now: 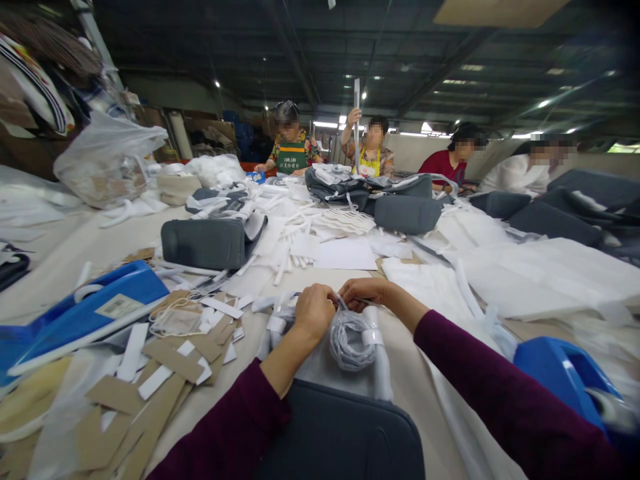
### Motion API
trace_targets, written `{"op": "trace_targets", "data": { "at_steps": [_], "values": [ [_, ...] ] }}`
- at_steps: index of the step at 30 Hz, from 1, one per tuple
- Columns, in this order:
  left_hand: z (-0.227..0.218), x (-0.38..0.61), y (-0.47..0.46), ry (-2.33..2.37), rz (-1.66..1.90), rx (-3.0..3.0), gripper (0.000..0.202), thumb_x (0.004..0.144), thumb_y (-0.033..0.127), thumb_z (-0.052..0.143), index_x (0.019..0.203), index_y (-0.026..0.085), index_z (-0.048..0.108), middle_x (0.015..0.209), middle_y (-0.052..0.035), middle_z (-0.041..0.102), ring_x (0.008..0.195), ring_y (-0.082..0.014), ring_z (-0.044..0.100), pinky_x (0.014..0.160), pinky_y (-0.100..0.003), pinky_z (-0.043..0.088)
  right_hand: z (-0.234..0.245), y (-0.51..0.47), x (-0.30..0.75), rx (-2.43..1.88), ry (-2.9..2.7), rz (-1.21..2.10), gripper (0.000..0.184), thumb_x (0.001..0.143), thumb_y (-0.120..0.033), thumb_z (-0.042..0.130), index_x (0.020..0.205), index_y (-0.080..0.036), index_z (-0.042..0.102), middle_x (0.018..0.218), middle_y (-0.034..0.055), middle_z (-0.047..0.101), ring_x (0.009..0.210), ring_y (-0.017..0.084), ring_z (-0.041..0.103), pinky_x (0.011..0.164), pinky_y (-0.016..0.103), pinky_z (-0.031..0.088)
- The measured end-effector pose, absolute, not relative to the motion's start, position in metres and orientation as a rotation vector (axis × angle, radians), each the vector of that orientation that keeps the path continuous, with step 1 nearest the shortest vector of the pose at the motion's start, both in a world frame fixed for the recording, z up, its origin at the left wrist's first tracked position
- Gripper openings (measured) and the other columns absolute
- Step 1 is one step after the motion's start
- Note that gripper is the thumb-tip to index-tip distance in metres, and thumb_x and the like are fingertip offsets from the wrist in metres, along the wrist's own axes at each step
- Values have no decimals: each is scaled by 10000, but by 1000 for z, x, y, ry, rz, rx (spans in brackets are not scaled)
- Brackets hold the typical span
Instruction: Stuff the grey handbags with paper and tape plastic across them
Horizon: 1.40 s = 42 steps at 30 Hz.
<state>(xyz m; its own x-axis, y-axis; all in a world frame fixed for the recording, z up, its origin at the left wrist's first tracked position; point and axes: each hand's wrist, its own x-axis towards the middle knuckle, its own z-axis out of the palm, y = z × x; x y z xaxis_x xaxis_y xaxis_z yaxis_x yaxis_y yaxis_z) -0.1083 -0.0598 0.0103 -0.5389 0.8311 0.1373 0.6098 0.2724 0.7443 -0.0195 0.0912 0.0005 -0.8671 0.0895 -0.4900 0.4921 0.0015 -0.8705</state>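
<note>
A dark grey bag (345,433) lies on the table right in front of me. Above its edge sits a coiled strap (353,341) in clear plastic wrap, beside a white-wrapped handle (383,367). My left hand (315,311) is closed, knuckles up, at the top of the coil, and its fingertips are mostly hidden. Close by on the right, my right hand (362,293) pinches the wrapped strap's upper end, fingers bent. The hands nearly touch each other.
Left lie cardboard and white paper pieces (170,360) and a blue tape dispenser (120,293); another blue tape dispenser (565,373) stands right. Grey bags (205,243) and white padding (555,273) cover the table farther off. Several co-workers (293,150) work across it.
</note>
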Motion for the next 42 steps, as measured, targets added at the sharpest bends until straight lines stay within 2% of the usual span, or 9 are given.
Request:
{"op": "trace_targets", "data": {
  "at_steps": [6,11,16,20,25,30,33,36,42],
  "values": [
    [6,-110,-59,2322,1168,1321,197,647,55,652,712,223,573,647,-30,611,683,-234,583,653,-290,362,-7,91,-17,567,1779,-2143,143,581,-194,601,667,-166,489,456,-114,304,390,14,216,389,129,204],
    [11,-109,-61,2446,815,1396,140,762,142,605,859,216,536,792,-50,664,760,-231,617,597,-273,328,-10,92,-17,576,1732,-2201,165,596,-182,635,666,-160,487,460,-106,321,389,17,235,382,132,209],
    [19,-105,-64,2512,792,1417,169,727,115,602,830,232,537,752,-15,672,731,-207,628,546,-262,272,-4,97,-6,553,1765,-2215,199,640,-185,719,781,-123,594,506,-82,424,429,25,320,418,143,265],
    [20,-106,-60,2337,1101,1404,190,672,88,620,764,218,516,666,21,662,665,-159,619,562,-235,326,-2,105,9,550,1824,-2405,290,685,-289,772,879,-107,654,704,4,612,513,50,470,467,170,354],
    [13,-112,-51,1783,1565,1238,172,656,128,624,741,196,490,593,11,675,582,-149,631,597,-235,435,-8,107,20,554,1767,-2679,248,631,-151,767,856,-126,666,847,31,677,693,92,615,685,217,498],
    [12,-113,-50,1487,1762,1004,152,649,162,612,742,173,492,584,-8,677,542,-137,631,621,-258,502,-17,99,18,461,1717,-2846,360,618,-76,743,968,-104,663,1019,106,690,1002,174,644,856,243,501],
    [15,-111,-53,1476,1779,924,153,686,164,595,814,154,511,680,-39,711,506,-108,620,549,-210,469,-23,93,16,511,1761,-2889,346,632,-242,821,914,-139,649,878,48,682,784,128,642,688,225,503],
    [18,-110,-55,1547,1773,874,205,734,149,556,935,143,515,806,-82,731,516,-111,644,452,-164,389,-28,87,13,621,1816,-2879,411,632,-459,821,824,-162,612,675,-25,596,520,56,477,491,196,382],
    [18,-110,-54,1622,1794,751,368,770,111,501,1135,140,472,858,-83,708,550,-166,688,377,-166,375,-27,88,7,679,2018,-2667,420,585,-441,842,741,-127,612,549,-58,481,472,42,372,458,198,249]
  ]
}}
